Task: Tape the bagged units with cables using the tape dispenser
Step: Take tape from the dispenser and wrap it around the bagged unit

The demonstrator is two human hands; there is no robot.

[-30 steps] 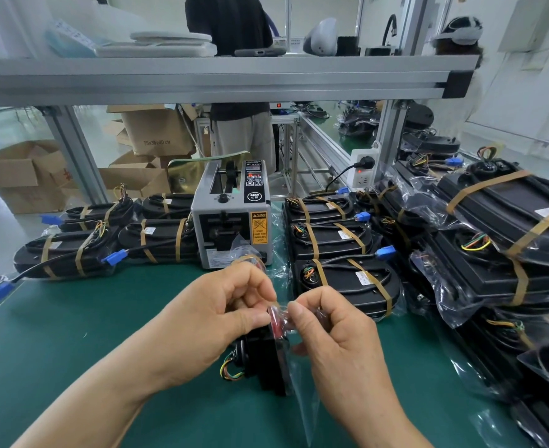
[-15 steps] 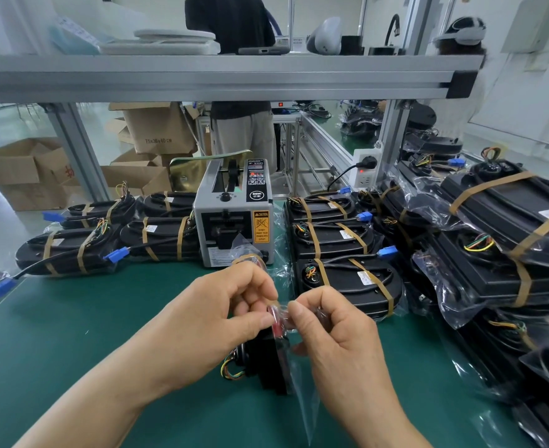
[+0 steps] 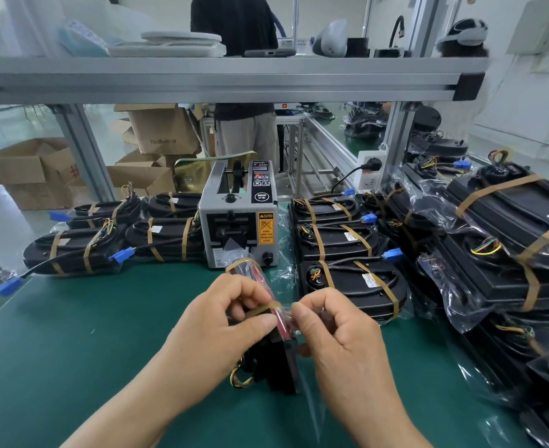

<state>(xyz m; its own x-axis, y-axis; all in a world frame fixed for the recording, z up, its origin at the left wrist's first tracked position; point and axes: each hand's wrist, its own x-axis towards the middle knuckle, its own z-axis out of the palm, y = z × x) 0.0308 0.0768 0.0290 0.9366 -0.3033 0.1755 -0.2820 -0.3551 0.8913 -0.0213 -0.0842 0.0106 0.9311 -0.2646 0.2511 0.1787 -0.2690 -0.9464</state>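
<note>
Head view, frame centre: the left hand (image 3: pixel 221 321) and right hand (image 3: pixel 338 331) both pinch a tape strip (image 3: pixel 263 308) atop the bagged unit (image 3: pixel 279 367), which stands on edge just below the dispenser (image 3: pixel 239 218). Best to pull the strip taut, then press it flat. The hands hide most of the unit, and its cable is unclear.

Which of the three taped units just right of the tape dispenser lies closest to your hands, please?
The front unit, just beyond the right hand; the middle unit and back unit lie behind it.
</note>
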